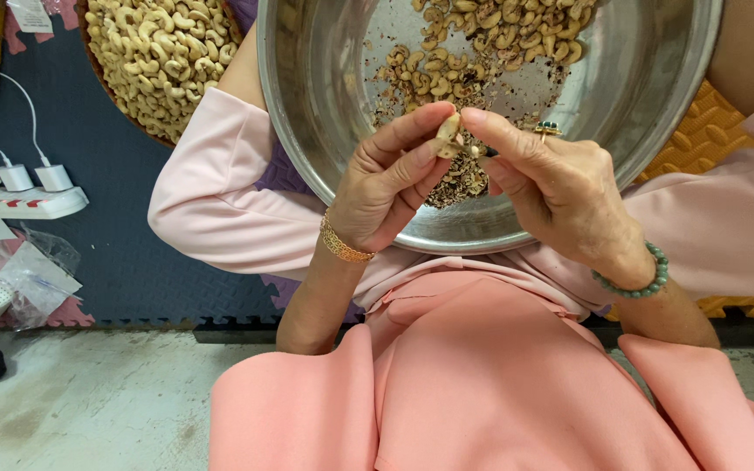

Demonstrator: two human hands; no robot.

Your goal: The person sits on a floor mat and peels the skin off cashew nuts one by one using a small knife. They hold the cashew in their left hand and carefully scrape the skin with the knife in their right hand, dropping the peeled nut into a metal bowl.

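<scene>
Dark foam matting covers the floor behind, giving way to bare concrete nearer us, with a white power strip and its plugged-in chargers off to one side. From the head camera, looking straight down, the person sits in pink clothing with a big steel bowl resting on the lap. Cashews lie heaped at the far side of it, and a drift of brown skins and crumbs has gathered near the front rim. A second, shallow basket of pale cashews sits just beside the bowl.

Both hands meet over the bowl's near edge. The left hand, with a gold bangle at the wrist, pinches a single cashew between thumb and forefinger. The right hand, ringed and wearing a green bead bracelet, closes narrow fingers on a small dark-tipped tool set against the nut.

Peeling of this one nut looks to be under way. Finishing it would call for a light, steady scrape, so the kernel does not break.
</scene>
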